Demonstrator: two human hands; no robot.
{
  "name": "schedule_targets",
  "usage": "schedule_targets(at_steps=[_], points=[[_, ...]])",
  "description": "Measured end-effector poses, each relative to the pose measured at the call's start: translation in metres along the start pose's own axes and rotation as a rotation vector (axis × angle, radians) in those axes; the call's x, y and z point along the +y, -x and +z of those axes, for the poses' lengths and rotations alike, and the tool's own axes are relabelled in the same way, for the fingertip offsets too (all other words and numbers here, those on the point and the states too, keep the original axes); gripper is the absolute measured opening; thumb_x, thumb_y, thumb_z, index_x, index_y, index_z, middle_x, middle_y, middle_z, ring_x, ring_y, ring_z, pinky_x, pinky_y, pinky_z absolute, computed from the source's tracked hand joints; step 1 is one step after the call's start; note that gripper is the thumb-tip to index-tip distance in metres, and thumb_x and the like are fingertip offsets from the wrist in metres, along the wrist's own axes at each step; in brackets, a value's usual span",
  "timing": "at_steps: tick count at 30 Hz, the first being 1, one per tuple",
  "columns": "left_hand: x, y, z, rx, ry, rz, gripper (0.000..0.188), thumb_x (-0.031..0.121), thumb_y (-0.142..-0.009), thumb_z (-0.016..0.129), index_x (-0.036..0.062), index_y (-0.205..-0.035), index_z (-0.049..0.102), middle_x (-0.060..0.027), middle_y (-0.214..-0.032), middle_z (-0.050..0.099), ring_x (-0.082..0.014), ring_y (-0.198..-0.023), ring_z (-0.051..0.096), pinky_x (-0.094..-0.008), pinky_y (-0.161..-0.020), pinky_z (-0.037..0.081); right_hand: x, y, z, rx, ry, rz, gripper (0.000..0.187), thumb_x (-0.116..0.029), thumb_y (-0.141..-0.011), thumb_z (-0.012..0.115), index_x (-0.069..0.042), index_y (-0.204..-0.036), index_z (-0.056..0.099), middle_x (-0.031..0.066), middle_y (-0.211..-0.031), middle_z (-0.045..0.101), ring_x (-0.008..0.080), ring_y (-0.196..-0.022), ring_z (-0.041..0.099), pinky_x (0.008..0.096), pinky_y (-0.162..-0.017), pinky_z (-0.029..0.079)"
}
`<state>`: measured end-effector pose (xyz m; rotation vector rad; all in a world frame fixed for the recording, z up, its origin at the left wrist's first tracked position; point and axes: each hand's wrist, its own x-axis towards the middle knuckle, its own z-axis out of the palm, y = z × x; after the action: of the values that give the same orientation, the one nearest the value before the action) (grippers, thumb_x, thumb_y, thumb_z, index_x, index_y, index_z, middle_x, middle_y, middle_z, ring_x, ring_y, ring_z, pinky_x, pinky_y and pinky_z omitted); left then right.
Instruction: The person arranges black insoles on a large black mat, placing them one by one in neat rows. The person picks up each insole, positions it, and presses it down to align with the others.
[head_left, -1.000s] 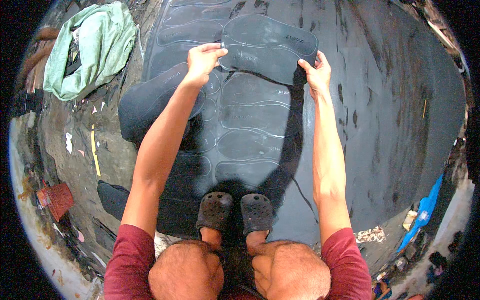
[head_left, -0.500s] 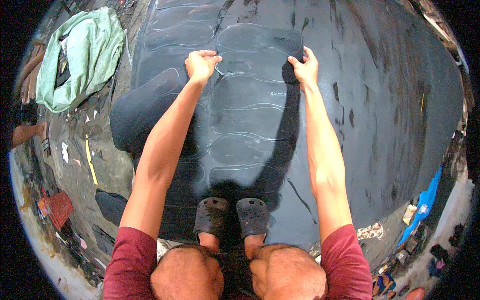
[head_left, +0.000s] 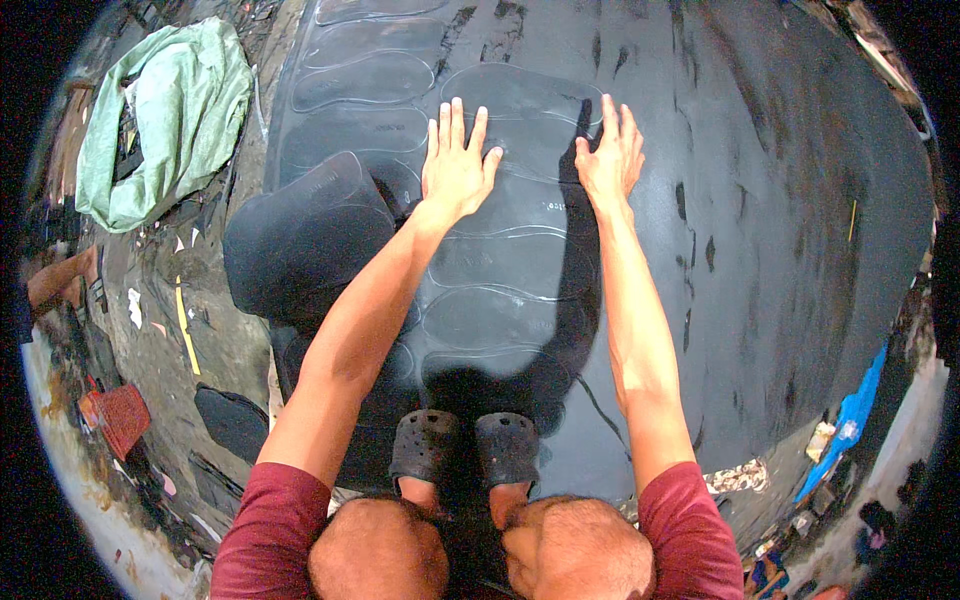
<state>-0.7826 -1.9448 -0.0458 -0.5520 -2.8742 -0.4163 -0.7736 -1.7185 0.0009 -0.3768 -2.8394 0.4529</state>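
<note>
A large black sheet (head_left: pixel 760 260) lies under me, marked with pale shoe-sole outlines in two columns. My left hand (head_left: pixel 460 165) rests flat near the upper middle, fingers spread, over the left part of the right-hand column. Just above its fingertips runs the topmost sole outline (head_left: pixel 520 90) of that column. My right hand (head_left: pixel 612 155) is at the right end of the same outlines, thumb apart from the fingers and nothing visible in it. A loose black rounded piece (head_left: pixel 305 235) lies left of my left forearm, over part of the left column.
My feet in black clogs (head_left: pixel 425 445) stand on the sheet's near part. Left on the dirty floor are a green cloth sack (head_left: pixel 165 120), a yellow strip (head_left: pixel 187 325), a red item (head_left: pixel 122 418) and another person's foot (head_left: pixel 88 270). Blue material (head_left: pixel 850 425) lies at the right.
Both hands were pinched at the two ends of the upper sole shapes. Now their fingers are spread, and my left hand has moved right onto the surface. The view has shifted slightly.
</note>
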Motion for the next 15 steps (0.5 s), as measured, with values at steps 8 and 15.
schedule_targets(at_steps=[8,15], points=[[-0.004,-0.024,-0.030,-0.046,-0.083,0.125,0.061,0.048,-0.095,0.053,0.0081,-0.141,0.053,-0.0317,-0.143,0.047,-0.0424,-0.137,0.043,-0.0550,-0.120,0.018,0.010,-0.003,0.020,-0.167,0.335,-0.207,0.054,-0.018,-0.089,0.053,-0.031,-0.141,0.055,0.0132,-0.146,0.052,0.0290,-0.129,0.055,0.0589,-0.111,0.029],[-0.061,-0.004,-0.086,-0.133,0.368,-0.039,0.045,0.038,-0.094,0.062,0.0127,-0.130,0.064,-0.0157,-0.142,0.055,-0.0356,-0.137,0.046,-0.0528,-0.119,0.025,0.001,-0.013,-0.020,-0.664,0.258,-0.167,0.087,-0.063,-0.076,0.071,-0.027,-0.150,0.044,0.0092,-0.163,0.028,0.0269,-0.146,0.035,0.0643,-0.113,0.026]])
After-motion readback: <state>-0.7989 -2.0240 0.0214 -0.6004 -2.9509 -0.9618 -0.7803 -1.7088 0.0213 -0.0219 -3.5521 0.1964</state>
